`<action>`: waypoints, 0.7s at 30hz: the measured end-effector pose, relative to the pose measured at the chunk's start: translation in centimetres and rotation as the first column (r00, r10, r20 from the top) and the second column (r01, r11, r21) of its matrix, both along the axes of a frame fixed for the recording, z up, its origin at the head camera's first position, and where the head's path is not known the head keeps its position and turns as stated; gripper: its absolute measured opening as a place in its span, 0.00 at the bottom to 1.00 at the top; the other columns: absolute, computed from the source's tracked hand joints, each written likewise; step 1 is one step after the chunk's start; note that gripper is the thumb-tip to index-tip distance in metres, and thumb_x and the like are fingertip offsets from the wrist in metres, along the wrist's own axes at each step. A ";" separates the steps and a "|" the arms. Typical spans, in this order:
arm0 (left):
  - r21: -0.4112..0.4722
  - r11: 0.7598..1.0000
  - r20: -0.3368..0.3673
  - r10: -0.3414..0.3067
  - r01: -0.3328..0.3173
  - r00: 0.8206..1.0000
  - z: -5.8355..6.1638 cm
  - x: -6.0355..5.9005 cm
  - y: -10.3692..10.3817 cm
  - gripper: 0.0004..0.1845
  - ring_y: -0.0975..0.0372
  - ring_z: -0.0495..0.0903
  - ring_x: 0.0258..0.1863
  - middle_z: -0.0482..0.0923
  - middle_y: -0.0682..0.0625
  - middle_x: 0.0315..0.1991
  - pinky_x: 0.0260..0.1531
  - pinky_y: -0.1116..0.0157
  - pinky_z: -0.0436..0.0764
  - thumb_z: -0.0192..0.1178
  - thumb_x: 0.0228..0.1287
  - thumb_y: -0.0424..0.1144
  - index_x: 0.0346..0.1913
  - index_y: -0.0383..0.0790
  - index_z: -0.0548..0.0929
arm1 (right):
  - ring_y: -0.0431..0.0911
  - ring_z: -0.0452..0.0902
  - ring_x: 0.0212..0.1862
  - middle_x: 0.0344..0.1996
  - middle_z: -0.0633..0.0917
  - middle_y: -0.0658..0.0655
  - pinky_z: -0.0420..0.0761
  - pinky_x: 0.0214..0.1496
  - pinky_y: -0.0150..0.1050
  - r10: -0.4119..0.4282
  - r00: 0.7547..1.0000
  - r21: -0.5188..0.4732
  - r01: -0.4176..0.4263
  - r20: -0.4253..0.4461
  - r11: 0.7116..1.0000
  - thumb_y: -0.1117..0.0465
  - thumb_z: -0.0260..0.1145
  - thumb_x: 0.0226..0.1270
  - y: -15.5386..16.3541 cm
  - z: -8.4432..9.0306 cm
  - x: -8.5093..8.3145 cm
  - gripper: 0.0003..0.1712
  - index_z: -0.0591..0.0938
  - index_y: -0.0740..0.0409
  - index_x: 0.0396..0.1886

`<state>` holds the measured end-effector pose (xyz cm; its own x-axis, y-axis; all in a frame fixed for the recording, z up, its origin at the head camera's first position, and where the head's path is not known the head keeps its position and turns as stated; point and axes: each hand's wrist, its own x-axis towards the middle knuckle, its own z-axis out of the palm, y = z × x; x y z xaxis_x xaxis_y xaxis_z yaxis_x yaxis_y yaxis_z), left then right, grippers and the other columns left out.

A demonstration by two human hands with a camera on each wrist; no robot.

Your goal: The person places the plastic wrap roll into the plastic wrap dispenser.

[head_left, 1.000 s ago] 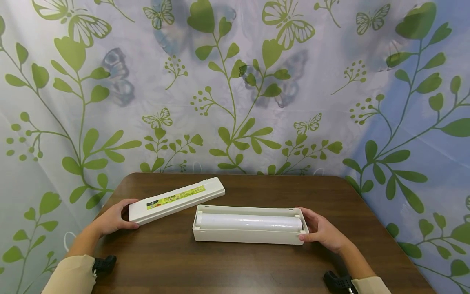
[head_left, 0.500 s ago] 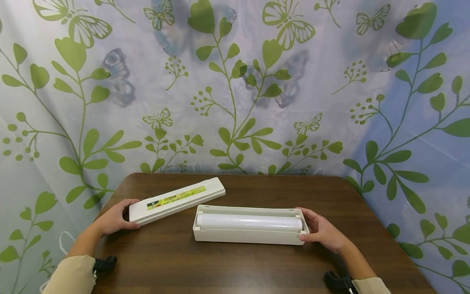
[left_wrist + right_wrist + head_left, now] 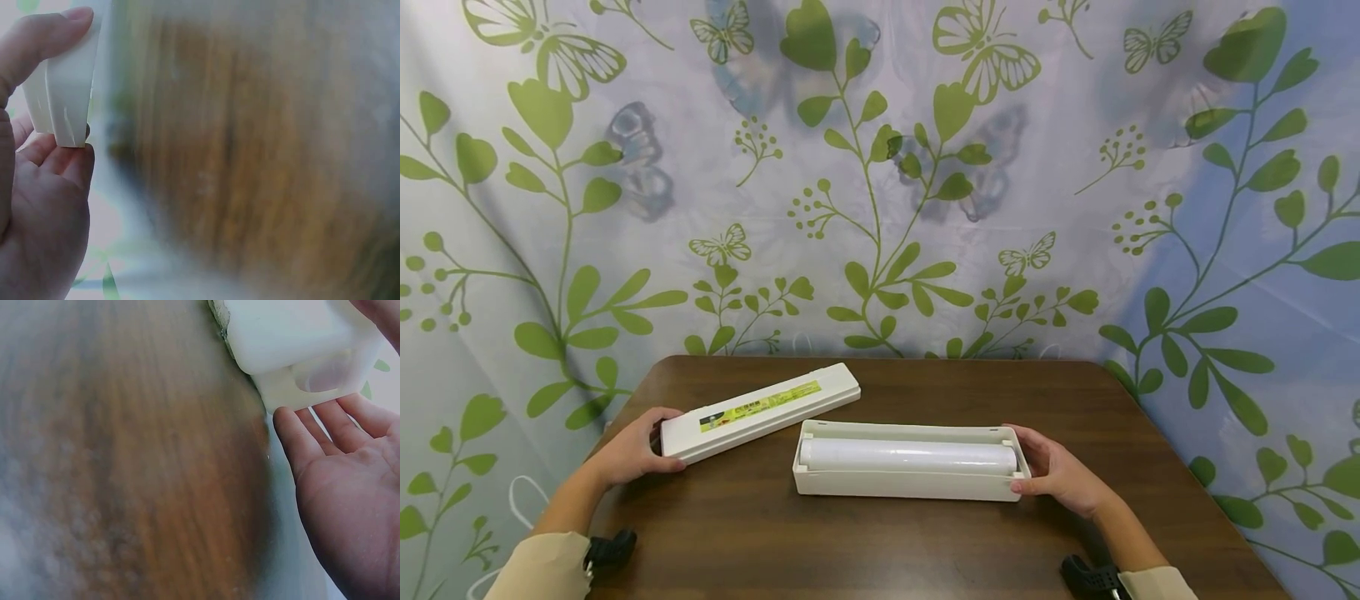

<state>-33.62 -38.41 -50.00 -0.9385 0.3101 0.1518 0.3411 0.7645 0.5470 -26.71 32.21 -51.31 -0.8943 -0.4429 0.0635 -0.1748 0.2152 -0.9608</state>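
Note:
A long white lid (image 3: 760, 407) with a yellow-green label lies slanted on the brown table (image 3: 880, 542) at the left. My left hand (image 3: 664, 440) pinches its near end; in the left wrist view the thumb sits above and the fingers below the lid's end (image 3: 59, 119). An open white dispenser box (image 3: 910, 483) lies in the middle with a white film roll (image 3: 910, 456) inside. My right hand (image 3: 1018, 458) holds its right end, thumb at the front corner and fingers behind. The right wrist view shows that box end (image 3: 281, 331) between fingers (image 3: 294, 437) and thumb.
A curtain (image 3: 880, 183) printed with green leaves and butterflies hangs close behind the table. The table's rounded far corners and side edges are near both hands. Black wrist mounts (image 3: 610, 550) (image 3: 1090, 575) show at the bottom.

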 end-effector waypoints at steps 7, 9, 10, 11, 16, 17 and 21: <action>0.030 0.999 -0.032 -0.028 0.029 0.999 0.1 0.1 0.3 0.44 0.69 0.74 0.52 0.76 0.38 0.65 0.49 0.76 0.73 0.82 0.47 0.49 0.64 0.35 0.73 | 0.35 0.76 0.61 0.73 0.64 0.74 0.84 0.57 0.37 0.004 1.000 -0.003 -0.004 -0.005 1.000 0.68 0.74 0.62 0.1 -0.2 -0.1 0.50 0.57 0.65 0.78; 0.030 0.999 -0.036 -0.025 0.026 0.999 0.0 0.2 0.5 0.43 0.71 0.74 0.50 0.77 0.39 0.63 0.47 0.75 0.74 0.82 0.46 0.50 0.63 0.35 0.73 | 0.36 0.76 0.61 0.73 0.64 0.75 0.84 0.57 0.38 0.008 1.000 0.000 -0.008 -0.006 1.000 0.68 0.74 0.62 0.2 -0.2 -0.1 0.50 0.57 0.65 0.78; 0.029 0.999 -0.038 -0.018 0.019 0.999 0.0 0.3 0.6 0.43 0.72 0.74 0.49 0.78 0.40 0.62 0.47 0.75 0.74 0.82 0.46 0.50 0.62 0.36 0.74 | 0.36 0.76 0.61 0.73 0.64 0.74 0.85 0.56 0.38 0.008 1.000 0.002 -0.008 -0.007 1.000 0.68 0.74 0.62 0.2 -0.2 -0.1 0.49 0.57 0.64 0.78; 0.028 1.000 -0.040 -0.010 0.012 0.999 0.0 0.3 0.7 0.43 0.71 0.74 0.48 0.79 0.41 0.61 0.46 0.75 0.74 0.83 0.45 0.50 0.62 0.36 0.74 | 0.36 0.76 0.61 0.73 0.64 0.74 0.85 0.56 0.38 0.009 1.000 0.004 -0.009 -0.008 1.000 0.68 0.74 0.62 0.2 -0.3 -0.1 0.49 0.58 0.64 0.78; 0.022 1.000 -0.062 0.013 -0.011 0.998 0.0 0.7 1.0 0.42 0.71 0.75 0.46 0.81 0.43 0.57 0.44 0.74 0.75 0.83 0.44 0.50 0.61 0.38 0.75 | 0.36 0.76 0.61 0.73 0.64 0.74 0.85 0.56 0.38 0.010 1.000 0.003 -0.010 -0.007 1.000 0.67 0.74 0.62 0.2 -0.2 -0.1 0.49 0.58 0.64 0.78; 0.023 1.000 -0.069 0.012 -0.011 0.998 0.0 0.8 1.0 0.42 0.71 0.75 0.46 0.81 0.44 0.56 0.44 0.74 0.75 0.83 0.44 0.50 0.61 0.37 0.75 | 0.37 0.76 0.60 0.73 0.64 0.74 0.85 0.56 0.39 0.013 1.000 0.001 -0.013 -0.008 1.000 0.67 0.74 0.62 0.2 -0.2 -0.1 0.49 0.58 0.64 0.78; 0.041 0.999 -0.101 0.015 -0.011 0.995 0.0 1.0 1.2 0.42 0.72 0.75 0.45 0.81 0.43 0.56 0.44 0.75 0.74 0.83 0.43 0.49 0.60 0.37 0.75 | 0.38 0.77 0.60 0.72 0.64 0.75 0.86 0.53 0.41 0.023 1.000 -0.007 -0.023 -0.015 1.000 0.68 0.74 0.62 0.1 -0.1 -0.2 0.49 0.58 0.64 0.78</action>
